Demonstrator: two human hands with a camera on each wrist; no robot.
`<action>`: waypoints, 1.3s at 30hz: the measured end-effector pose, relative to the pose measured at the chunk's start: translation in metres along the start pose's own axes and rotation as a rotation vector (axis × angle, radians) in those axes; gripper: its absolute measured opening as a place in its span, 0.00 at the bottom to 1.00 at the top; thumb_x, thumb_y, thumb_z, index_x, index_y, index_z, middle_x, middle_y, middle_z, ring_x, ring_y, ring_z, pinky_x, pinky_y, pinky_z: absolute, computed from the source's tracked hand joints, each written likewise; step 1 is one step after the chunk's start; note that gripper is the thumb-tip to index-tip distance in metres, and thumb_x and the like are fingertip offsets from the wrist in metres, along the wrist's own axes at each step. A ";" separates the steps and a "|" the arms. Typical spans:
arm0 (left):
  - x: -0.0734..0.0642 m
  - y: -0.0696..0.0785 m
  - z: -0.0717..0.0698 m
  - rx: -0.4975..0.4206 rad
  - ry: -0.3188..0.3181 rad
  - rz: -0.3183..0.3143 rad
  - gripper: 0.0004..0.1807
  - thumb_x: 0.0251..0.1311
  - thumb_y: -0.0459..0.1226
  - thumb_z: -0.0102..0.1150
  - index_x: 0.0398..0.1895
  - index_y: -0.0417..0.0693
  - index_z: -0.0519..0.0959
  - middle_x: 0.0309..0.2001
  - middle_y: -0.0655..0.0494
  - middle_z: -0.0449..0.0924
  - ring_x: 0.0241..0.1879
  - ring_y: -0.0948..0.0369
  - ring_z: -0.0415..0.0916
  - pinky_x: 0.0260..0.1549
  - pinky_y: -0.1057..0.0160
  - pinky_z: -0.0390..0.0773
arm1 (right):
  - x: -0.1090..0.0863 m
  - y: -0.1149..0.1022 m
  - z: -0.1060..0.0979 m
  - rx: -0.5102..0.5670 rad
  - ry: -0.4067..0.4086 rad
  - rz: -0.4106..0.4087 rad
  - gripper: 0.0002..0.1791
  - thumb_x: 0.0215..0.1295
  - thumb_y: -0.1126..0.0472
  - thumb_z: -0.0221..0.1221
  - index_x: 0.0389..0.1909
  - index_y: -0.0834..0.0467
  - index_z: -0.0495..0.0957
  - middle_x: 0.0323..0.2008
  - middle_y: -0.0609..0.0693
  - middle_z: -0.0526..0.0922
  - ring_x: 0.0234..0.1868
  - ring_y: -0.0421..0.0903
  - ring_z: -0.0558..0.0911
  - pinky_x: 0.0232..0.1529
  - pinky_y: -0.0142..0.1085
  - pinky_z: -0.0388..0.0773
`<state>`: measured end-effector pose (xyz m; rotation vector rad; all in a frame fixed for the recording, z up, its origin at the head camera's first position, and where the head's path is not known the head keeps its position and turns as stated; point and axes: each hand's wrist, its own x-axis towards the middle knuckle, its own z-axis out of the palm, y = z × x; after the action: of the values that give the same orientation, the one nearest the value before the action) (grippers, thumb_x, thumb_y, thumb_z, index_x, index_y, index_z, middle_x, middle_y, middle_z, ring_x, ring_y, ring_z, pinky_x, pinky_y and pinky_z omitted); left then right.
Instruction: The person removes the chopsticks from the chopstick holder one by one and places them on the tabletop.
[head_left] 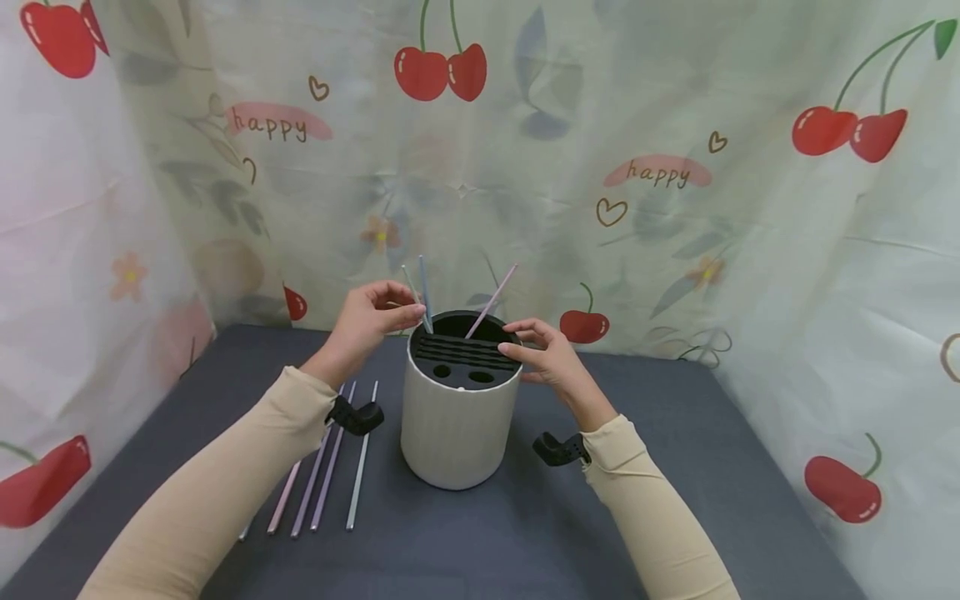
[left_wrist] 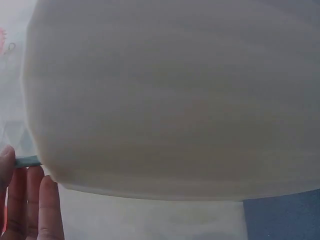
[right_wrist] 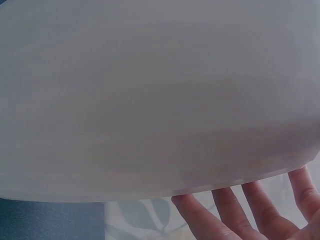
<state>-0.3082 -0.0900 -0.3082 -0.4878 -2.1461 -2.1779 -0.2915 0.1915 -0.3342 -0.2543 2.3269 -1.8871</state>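
A round off-white holder (head_left: 459, 433) stands upright on the table, its black top insert (head_left: 457, 354) having slots, two round holes and a larger opening behind. My left hand (head_left: 375, 321) is at the rim's left side, pinching a thin greenish metallic stick (head_left: 411, 285) whose lower end is inside the holder. Beside it a blue stick (head_left: 423, 283) stands in the holder; a pink stick (head_left: 495, 298) leans right from the back opening. My right hand (head_left: 543, 354) grips the rim on the right, thumb over the top. In the right wrist view its fingers (right_wrist: 222, 210) lie against the holder's outer wall.
Several thin metallic sticks (head_left: 325, 479) lie on the dark table (head_left: 637, 500) left of the holder, partly hidden by the left forearm. A cherry-print curtain (head_left: 525, 167) hangs behind the table and on both sides. Each wrist wears a black camera strap.
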 end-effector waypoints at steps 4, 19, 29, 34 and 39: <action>0.003 0.019 -0.002 -0.065 0.049 0.088 0.07 0.57 0.29 0.66 0.37 0.42 0.78 0.32 0.60 0.80 0.35 0.65 0.82 0.42 0.63 0.85 | 0.000 0.000 0.000 -0.002 0.000 0.003 0.24 0.64 0.56 0.63 0.59 0.56 0.71 0.66 0.57 0.65 0.66 0.58 0.68 0.59 0.61 0.73; 0.004 0.121 -0.060 -0.357 0.294 0.374 0.22 0.49 0.26 0.70 0.49 0.45 0.79 0.28 0.51 0.81 0.28 0.59 0.82 0.33 0.64 0.86 | 0.001 0.001 -0.002 -0.021 0.014 0.006 0.24 0.63 0.56 0.64 0.58 0.55 0.71 0.65 0.57 0.66 0.66 0.57 0.68 0.58 0.61 0.73; -0.016 0.005 -0.085 0.015 0.191 -0.080 0.32 0.60 0.29 0.63 0.69 0.45 0.67 0.28 0.65 0.83 0.28 0.69 0.82 0.29 0.72 0.83 | 0.000 -0.001 0.001 -0.015 0.014 0.007 0.24 0.64 0.57 0.63 0.59 0.57 0.70 0.65 0.58 0.66 0.66 0.58 0.68 0.59 0.61 0.72; -0.026 -0.058 -0.085 0.221 0.114 -0.242 0.32 0.63 0.32 0.61 0.70 0.41 0.63 0.37 0.52 0.85 0.31 0.67 0.82 0.34 0.68 0.85 | 0.000 -0.001 0.001 -0.011 0.011 0.004 0.24 0.64 0.57 0.63 0.59 0.57 0.70 0.65 0.58 0.66 0.65 0.58 0.68 0.59 0.60 0.73; -0.032 -0.104 -0.082 0.322 0.084 -0.358 0.31 0.62 0.30 0.61 0.68 0.38 0.66 0.44 0.39 0.83 0.33 0.60 0.81 0.34 0.64 0.85 | 0.000 -0.001 0.001 -0.017 0.008 0.005 0.24 0.64 0.57 0.63 0.59 0.57 0.70 0.65 0.58 0.66 0.66 0.58 0.68 0.59 0.60 0.73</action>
<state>-0.3193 -0.1721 -0.4161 0.0091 -2.6308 -1.8891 -0.2909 0.1903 -0.3331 -0.2435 2.3474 -1.8704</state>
